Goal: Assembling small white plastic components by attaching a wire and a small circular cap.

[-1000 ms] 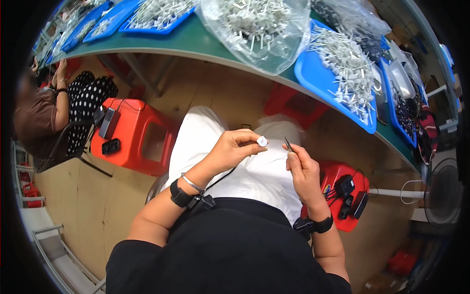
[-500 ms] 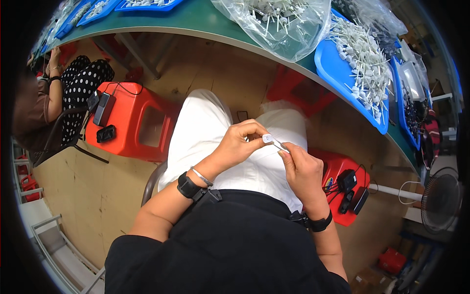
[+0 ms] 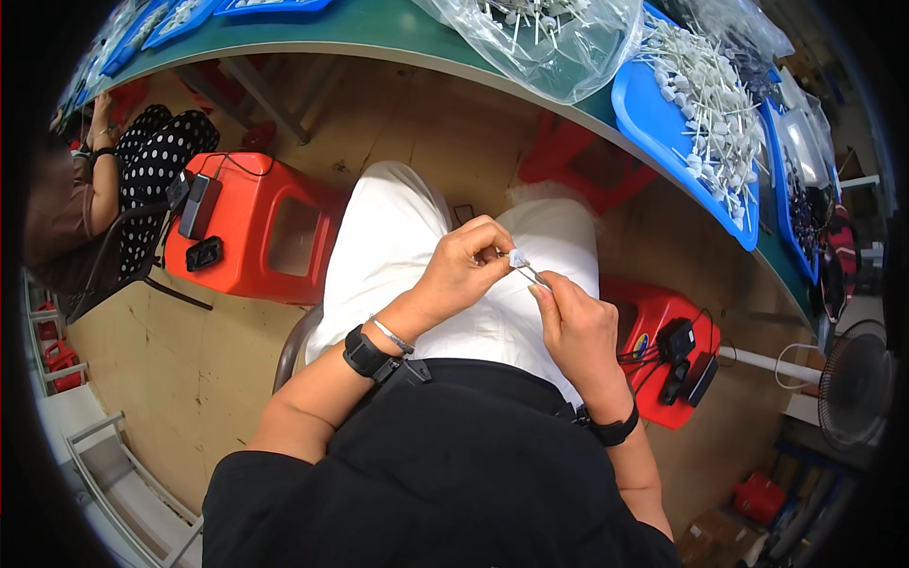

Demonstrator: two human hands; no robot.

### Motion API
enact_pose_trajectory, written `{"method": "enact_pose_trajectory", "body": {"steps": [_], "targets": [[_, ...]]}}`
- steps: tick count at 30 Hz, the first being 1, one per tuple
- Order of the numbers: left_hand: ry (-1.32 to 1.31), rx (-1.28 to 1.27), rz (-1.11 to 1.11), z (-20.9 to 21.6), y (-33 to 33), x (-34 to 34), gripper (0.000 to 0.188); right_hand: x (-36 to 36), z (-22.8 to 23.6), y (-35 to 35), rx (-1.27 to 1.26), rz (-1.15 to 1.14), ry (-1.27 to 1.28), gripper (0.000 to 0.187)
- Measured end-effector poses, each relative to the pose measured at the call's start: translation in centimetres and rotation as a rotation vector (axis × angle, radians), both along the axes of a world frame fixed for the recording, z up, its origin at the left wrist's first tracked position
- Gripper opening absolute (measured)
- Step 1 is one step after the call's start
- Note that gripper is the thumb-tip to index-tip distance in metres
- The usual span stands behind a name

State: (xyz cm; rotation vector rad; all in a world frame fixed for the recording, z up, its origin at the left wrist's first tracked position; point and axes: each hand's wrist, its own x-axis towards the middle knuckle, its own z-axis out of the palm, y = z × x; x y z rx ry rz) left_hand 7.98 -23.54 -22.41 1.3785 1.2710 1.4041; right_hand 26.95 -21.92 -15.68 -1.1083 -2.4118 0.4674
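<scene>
Above my lap, my left hand [image 3: 462,269] pinches a small white plastic part [image 3: 517,257] between thumb and fingertips. My right hand [image 3: 579,327] is closed on a thin grey metal tool [image 3: 534,275] that looks like tweezers. Its narrow end reaches to the white part. Most of the tool's other end is hidden in my right fingers. I cannot make out the fine detail where tool and part meet.
Ahead is a green table [image 3: 379,36] with a clear plastic bag [image 3: 559,66] and a blue tray [image 3: 644,114], both holding many white stemmed parts. Red stools [image 3: 312,204] bearing black devices flank me. A fan [image 3: 855,388] stands right; a seated person [image 3: 80,204] is left.
The white part has turned in my left fingers, its flat face no longer toward me. Both hands have shifted slightly, and more of the thin metal tool shows between them.
</scene>
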Motion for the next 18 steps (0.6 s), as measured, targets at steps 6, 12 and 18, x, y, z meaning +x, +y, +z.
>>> {"method": "enact_pose_trajectory", "body": {"steps": [6, 12, 18], "targets": [[0.102, -0.034, 0.018, 0.03, -0.17, 0.10, 0.011, -0.06, 0.24, -0.12, 0.046, -0.016, -0.112, 0.016], [0.187, -0.030, 0.009, 0.17, -0.24, 0.03, 0.007, 0.07, 0.29, 0.09, 0.141, 0.008, -0.233, 0.017], [0.213, 0.045, -0.017, 0.01, -0.27, 0.06, 0.014, 0.33, 0.07, 0.43, 0.159, 0.028, -0.235, 0.018]]}}
